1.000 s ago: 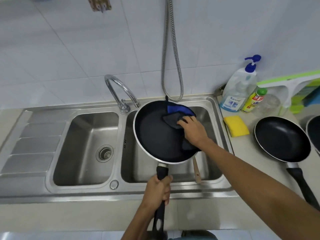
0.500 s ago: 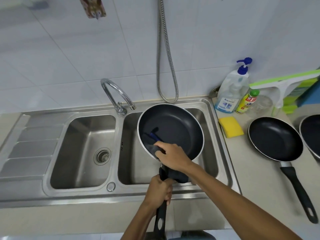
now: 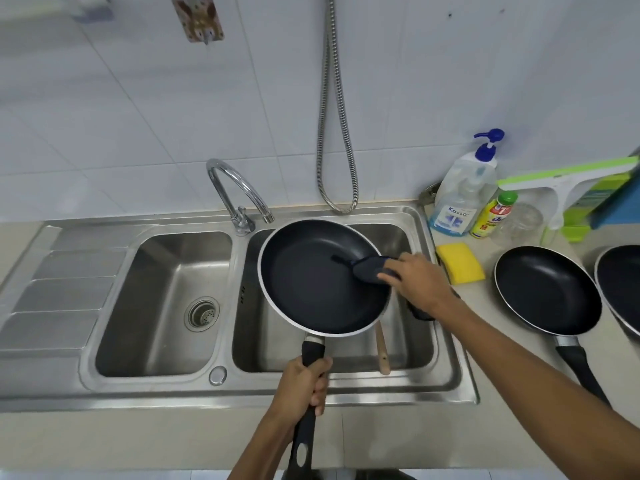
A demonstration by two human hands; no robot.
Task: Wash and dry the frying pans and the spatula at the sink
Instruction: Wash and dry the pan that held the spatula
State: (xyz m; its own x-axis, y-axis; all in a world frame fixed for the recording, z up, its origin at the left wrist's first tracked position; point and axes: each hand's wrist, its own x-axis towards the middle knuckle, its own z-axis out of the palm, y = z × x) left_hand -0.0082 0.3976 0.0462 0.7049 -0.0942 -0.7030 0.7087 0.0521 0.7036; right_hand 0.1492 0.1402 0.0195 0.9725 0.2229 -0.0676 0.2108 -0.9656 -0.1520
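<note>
I hold a black frying pan (image 3: 311, 285) over the right sink basin (image 3: 415, 344). My left hand (image 3: 303, 386) grips its black handle near the front rim of the sink. My right hand (image 3: 419, 282) presses a dark blue cloth (image 3: 369, 268) against the pan's right inner edge; part of the cloth hangs below my wrist. Under the pan, the wooden handle of a spatula (image 3: 382, 351) pokes out of the basin. A second frying pan (image 3: 545, 289) lies on the counter at the right, and a third pan (image 3: 623, 285) shows at the frame's right edge.
The chrome tap (image 3: 235, 188) arches over the divider between the basins, and a metal hose (image 3: 332, 133) hangs down the tiled wall. The left basin (image 3: 162, 306) has a drain. A yellow sponge (image 3: 459, 263), soap bottles (image 3: 464, 192) and a green squeegee (image 3: 568, 188) crowd the right counter.
My right hand has swept the cloth from the pan's far side to its near edge by the handle, then to the right edge. The pan stays over the right basin.
</note>
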